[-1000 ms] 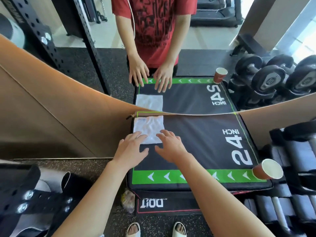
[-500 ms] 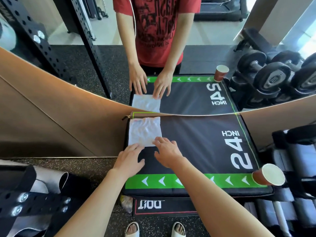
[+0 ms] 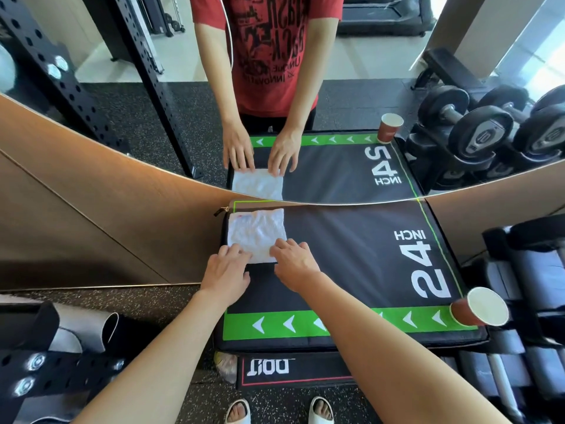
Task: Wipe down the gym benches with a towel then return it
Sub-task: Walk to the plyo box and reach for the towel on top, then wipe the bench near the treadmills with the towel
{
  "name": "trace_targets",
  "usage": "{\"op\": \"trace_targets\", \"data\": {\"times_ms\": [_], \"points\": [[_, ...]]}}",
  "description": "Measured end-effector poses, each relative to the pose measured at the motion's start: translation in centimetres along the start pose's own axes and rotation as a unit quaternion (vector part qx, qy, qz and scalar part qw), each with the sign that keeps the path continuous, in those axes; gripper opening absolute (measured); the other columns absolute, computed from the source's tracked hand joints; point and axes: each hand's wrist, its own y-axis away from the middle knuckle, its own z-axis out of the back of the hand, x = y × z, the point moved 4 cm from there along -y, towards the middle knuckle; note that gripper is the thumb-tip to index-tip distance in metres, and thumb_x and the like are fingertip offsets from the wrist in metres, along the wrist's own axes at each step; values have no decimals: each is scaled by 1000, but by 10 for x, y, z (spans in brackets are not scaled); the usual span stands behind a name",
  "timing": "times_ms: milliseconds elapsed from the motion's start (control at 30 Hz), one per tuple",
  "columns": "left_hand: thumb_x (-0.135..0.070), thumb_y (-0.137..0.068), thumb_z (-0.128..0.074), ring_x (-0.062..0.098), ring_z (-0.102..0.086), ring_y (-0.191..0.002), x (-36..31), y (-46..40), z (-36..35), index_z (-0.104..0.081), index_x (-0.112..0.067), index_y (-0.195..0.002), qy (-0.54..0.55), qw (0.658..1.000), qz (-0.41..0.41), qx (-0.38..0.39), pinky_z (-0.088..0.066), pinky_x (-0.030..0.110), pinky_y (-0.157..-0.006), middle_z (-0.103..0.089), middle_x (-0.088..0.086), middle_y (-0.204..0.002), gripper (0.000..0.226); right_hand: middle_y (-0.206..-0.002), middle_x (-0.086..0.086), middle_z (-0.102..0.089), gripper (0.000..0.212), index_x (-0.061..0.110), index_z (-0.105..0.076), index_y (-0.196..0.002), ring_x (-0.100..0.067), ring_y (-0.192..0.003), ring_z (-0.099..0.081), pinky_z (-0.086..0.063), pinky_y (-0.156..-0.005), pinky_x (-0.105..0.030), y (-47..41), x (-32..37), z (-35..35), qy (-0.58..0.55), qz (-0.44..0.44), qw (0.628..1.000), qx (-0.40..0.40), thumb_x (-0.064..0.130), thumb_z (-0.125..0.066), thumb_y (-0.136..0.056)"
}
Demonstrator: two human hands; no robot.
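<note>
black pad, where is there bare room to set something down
Free: the black stretch of the pad between the towel and the 24 INCH print. Crowded: far left corner with the towel and both hands; near right corner holds the paper cup.

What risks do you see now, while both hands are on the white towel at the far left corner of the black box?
1. The paper cup lies on its side at the near right corner of the black box. A wide sweep could knock it off.
2. The towel is small and folded; the left hand and right hand touch only its near edge, so it may bunch up.
3. The mirror stands close behind the towel; the fingers could hit it.
</note>
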Motion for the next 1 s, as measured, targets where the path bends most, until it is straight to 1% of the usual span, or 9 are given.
{"op": "trace_targets", "data": {"times_ms": [167, 300, 433, 533, 600, 667, 733, 833, 1000], "points": [[-17, -95, -57, 25, -53, -115, 0, -5, -5, -59, -22, -128, -28, 999, -11, -32, -47, 39, -89, -57, -2, -123, 33, -115, 0, -54, 18, 18, -58, -113, -24, -106, -52, -30, -77, -34, -6, 5, -1, 22, -3, 999, -25, 13, -58, -95], [-11, -93, -56, 27, -57, -104, -3, -12, -3, -62, -19, -108, -46, 997, -15, -52, -44, 39, -78, -60, 1, -109, 18, -114, 1, -54, 17, 18, -59, -111, -23, -105, -52, -30, -76, -34, -6, 9, -5, 30, -21, 999, -37, 12, -59, -95], [-8, -91, -57, 28, -55, -100, -5, -9, -5, -63, -17, -103, -23, 997, -21, -64, -42, 39, -75, -59, 2, -104, 15, -111, 1, -55, 13, 18, -60, -108, -23, -104, -51, -28, -75, -34, 5, 10, -6, 25, -23, 998, -43, 14, -56, -96], [-5, -87, -63, 29, -56, -93, -19, 6, -9, -66, -15, -95, -5, 996, -38, -78, -45, 40, -70, -60, 2, -96, 14, -96, 0, -59, 10, 16, -63, -91, -24, -91, -54, -31, -69, -36, 32, 5, -9, 12, -43, 996, -72, 6, -62, -88], [-3, -83, -67, 28, -56, -88, -33, 21, -14, -66, -16, -90, 8, 995, -52, -90, -47, 41, -66, -60, 1, -91, 15, -81, 1, -59, 17, 15, -62, -74, -24, -76, -56, -36, -60, -36, 59, 0, -10, 0, -59, 993, -106, 2, -73, -74], [-1, -80, -71, 27, -57, -84, -50, 35, -19, -67, -17, -87, 25, 993, -66, -97, -49, 41, -63, -61, 0, -88, 17, -75, 2, -57, 22, 16, -59, -67, -25, -69, -56, -40, -56, -37, 87, -7, -13, -11, -72, 989, -132, 2, -76, -65], [1, -76, -74, 28, -59, -83, -70, 47, -23, -69, -16, -86, 33, 991, -84, -99, -50, 40, -60, -62, 0, -86, 21, -79, 1, -60, 19, 15, -62, -70, -26, -72, -58, -45, -58, -38, 113, -17, -20, -23, -94, 987, -125, 3, -76, -67], [5, -70, -76, 28, -59, -79, -98, 61, -30, -69, -16, -82, 49, 988, -109, -99, -51, 40, -57, -62, 0, -82, 25, -98, 2, -61, 5, 16, -66, -90, -27, -91, -56, -46, -75, -41, 146, -32, -32, -25, -122, 990, -71, 14, -63, -87], [6, -63, -78, 26, -60, -77, -134, 77, -40, -71, -18, -84, 76, 979, -160, -101, -51, 40, -55, -62, -2, -82, 33, -105, 4, -59, 14, 18, -64, -96, -25, -98, -53, -44, -84, -41, 197, -48, -38, -46, -158, 983, -77, 21, -50, -95]]}}
